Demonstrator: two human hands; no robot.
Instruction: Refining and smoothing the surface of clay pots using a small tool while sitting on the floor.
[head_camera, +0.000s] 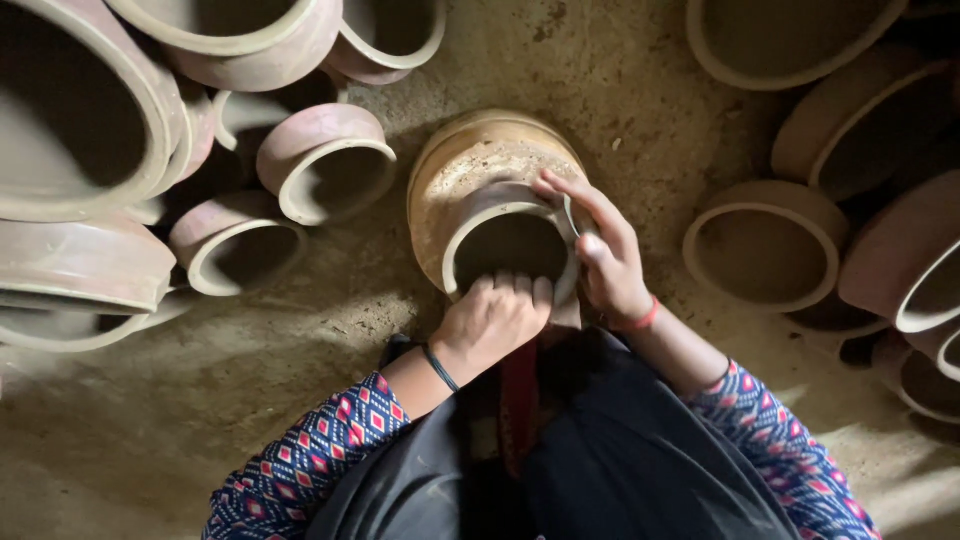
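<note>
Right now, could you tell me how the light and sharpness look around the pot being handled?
Head view: light falls on the clay pot and earthen floor from the upper side; the pot's mouth is deep in shadow; the left hand and right hand are fairly sharp; the stacked pots curve at the frame edge.

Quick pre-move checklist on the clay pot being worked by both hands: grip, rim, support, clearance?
1. Left hand on the near rim of the clay pot, fingers curled over the edge: ok.
2. Right hand on the right side of the rim: ok.
3. Pot resting on the dirt floor, mouth tilted toward the person: ok.
4. Gap to the neighbouring pot on the left: ok.
5. Rim free of cracks: cannot tell.
</note>
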